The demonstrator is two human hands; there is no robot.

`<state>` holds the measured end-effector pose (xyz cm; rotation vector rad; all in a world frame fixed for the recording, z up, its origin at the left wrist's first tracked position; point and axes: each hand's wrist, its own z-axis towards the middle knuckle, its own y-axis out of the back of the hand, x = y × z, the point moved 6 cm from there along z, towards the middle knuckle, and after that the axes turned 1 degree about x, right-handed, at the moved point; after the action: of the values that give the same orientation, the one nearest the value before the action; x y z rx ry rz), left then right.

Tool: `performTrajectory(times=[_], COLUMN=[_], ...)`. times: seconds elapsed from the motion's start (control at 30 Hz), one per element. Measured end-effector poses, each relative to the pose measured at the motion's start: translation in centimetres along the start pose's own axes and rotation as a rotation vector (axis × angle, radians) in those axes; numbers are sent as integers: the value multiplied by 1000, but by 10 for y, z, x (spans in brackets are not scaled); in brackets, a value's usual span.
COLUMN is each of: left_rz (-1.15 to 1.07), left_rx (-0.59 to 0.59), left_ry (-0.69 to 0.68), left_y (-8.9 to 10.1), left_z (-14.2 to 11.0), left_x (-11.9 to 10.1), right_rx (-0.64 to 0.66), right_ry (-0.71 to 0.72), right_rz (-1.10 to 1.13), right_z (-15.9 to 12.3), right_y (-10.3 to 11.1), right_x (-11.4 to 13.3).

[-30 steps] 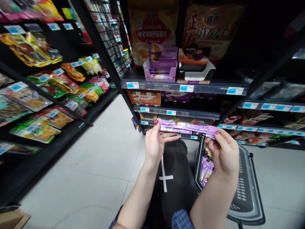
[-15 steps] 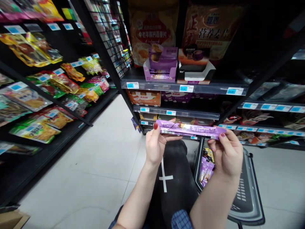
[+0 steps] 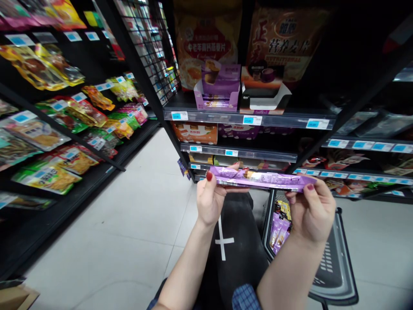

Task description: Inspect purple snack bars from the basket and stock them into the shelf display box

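A long, thin purple sachet [image 3: 261, 177] is stretched level between both my hands, its printed side with a barcode towards me. My left hand [image 3: 209, 200] pinches its left end, thumb on top and fingers beneath. At the right end, my right hand [image 3: 314, 211] grips it between thumb and fingers. Beyond, on the shelf, stand an open purple display box [image 3: 217, 88] with similar sachets in it and a brown-and-black display box [image 3: 266, 90]. Below my right hand, more purple sachets [image 3: 279, 232] lie in a dark shopping basket [image 3: 342, 258].
Dark shelves [image 3: 251, 118] with price tags rise in front, holding large oatmeal bags [image 3: 206, 43] and an orange carton [image 3: 195, 132]. Racks of packaged snacks [image 3: 51, 172] line the left. A cardboard box [image 3: 19, 297] sits at the lower left on the tiled floor [image 3: 138, 206].
My right hand has shifted slightly right and down, and the sachet now looks straighter and extends farther right. My left hand has barely moved.
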<state>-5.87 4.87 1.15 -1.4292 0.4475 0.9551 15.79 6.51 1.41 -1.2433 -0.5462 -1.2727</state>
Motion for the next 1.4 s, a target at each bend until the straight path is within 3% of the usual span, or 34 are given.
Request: performTrajectory(times=[0.17, 0.4, 0.83, 1.13, 1.4], left_rz=[-6, 5, 30, 256, 522], left_rx=[42, -3, 23, 196, 375], left_ry=[-29, -29, -32, -152, -403], left_y=[-4, 0, -4, -18, -33], left_z=[0, -2, -3, -16, -24], left_x=[-3, -2, -2, -2, -14], right_rx=[-3, -14, 4, -23, -116], right_ry=[-2, -31, -94, -196, -200], right_rz=[34, 7, 42, 68, 83], right_z=[0, 1, 4, 11, 14], right_y=[0, 0, 0, 2, 9], right_x=[0, -2, -10, -28, -33])
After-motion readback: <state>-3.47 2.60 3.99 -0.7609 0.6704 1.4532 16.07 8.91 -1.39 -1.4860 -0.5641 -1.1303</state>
